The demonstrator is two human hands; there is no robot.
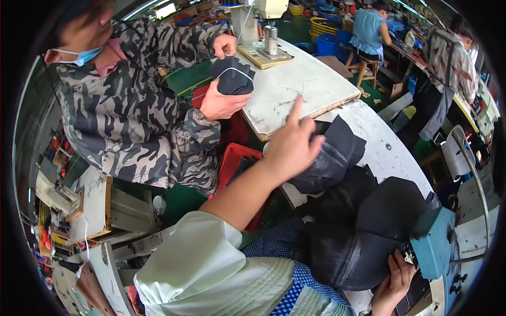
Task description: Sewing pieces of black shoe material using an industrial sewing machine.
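Note:
My left hand [293, 147] is raised over the near corner of the white table, index finger stretched out and thumb apart, with nothing in it. Just right of it lies a stack of black fabric panels [329, 160]. At the lower right my right hand [396, 282] grips the edge of a seamed black fabric piece [358, 258]; part of its grip is hidden. That edge lies beside the teal head of a sewing machine [433, 245]. Across from me, a person in a camouflage jacket holds a black fabric bundle [233, 77] with a pale band round it.
A white sewing table [311, 73] carries another machine [270, 39] and loose threads. Below its left edge stands a red plastic basket [232, 163]. A wooden stool [366, 66] and blue bins [327, 45] stand farther back, where other people sit or stand at work.

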